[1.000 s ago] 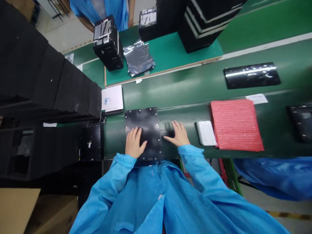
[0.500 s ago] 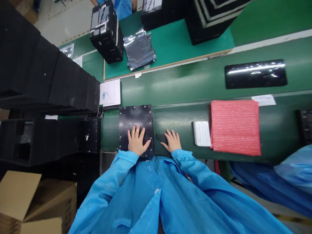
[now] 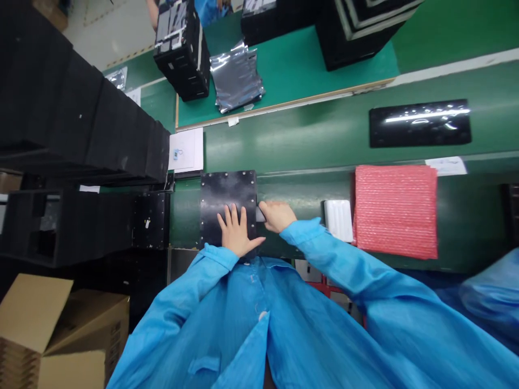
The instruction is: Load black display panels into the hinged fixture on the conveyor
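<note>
A flat black box with screws along its edges (image 3: 214, 189) lies in front of me on the green bench. My left hand (image 3: 236, 232) rests flat on its top, fingers spread and thumb reaching past the right edge. Beside that edge, my right hand (image 3: 279, 215) is closed on a flat grey piece (image 3: 260, 215) at the box's side. Most of this grey piece is hidden by my fingers and the box, so its kind is unclear. To the right of my right hand lies a small stack of white pieces (image 3: 339, 220).
Red bubble-wrap sheets (image 3: 396, 210) are stacked at the right. Behind lie a shiny black panel (image 3: 420, 124) and silver bags (image 3: 237, 78). Black boxes (image 3: 60, 108) rise at the left, above an open carton (image 3: 81, 324). Another person's arm (image 3: 153, 12) shows at the back.
My right hand has gone from lying spread on the bench to gripping the grey piece at the box's right side. My left hand has shifted slightly right on the box.
</note>
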Demonstrator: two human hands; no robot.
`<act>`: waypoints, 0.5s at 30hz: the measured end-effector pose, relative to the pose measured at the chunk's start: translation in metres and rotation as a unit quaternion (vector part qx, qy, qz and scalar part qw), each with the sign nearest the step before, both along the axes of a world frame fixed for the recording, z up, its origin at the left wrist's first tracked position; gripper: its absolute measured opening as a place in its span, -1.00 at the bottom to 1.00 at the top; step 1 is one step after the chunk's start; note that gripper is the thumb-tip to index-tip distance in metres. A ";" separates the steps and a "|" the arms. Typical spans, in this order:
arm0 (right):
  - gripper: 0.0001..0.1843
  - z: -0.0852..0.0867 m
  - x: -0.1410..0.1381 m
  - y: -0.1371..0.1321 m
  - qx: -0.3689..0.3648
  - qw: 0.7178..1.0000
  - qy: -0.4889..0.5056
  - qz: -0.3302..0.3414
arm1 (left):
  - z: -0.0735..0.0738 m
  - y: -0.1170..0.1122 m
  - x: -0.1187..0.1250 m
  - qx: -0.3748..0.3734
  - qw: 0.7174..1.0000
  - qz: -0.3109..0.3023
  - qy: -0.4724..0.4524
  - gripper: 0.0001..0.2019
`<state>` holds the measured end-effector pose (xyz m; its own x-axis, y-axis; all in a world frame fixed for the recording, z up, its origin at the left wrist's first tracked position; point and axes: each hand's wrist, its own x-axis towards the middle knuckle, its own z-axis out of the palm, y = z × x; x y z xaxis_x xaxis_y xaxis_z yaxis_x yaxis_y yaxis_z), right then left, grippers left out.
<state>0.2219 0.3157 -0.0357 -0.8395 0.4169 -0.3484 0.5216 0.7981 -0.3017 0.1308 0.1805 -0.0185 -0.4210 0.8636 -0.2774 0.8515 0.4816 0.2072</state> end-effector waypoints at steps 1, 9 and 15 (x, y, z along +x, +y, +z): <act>-0.66 -0.005 0.000 0.008 -0.048 0.999 -0.005 0.010 | 0.006 0.003 0.005 -0.002 1.000 0.026 -0.014 -0.05; -0.18 -0.077 0.027 -0.009 -0.158 0.942 0.259 -0.147 | 0.076 -0.045 -0.065 0.187 0.940 0.120 -0.259 -0.09; -0.20 -0.092 0.008 -0.088 -0.291 0.851 0.348 -0.267 | 0.027 -0.071 -0.132 0.219 0.830 0.296 -0.418 -0.06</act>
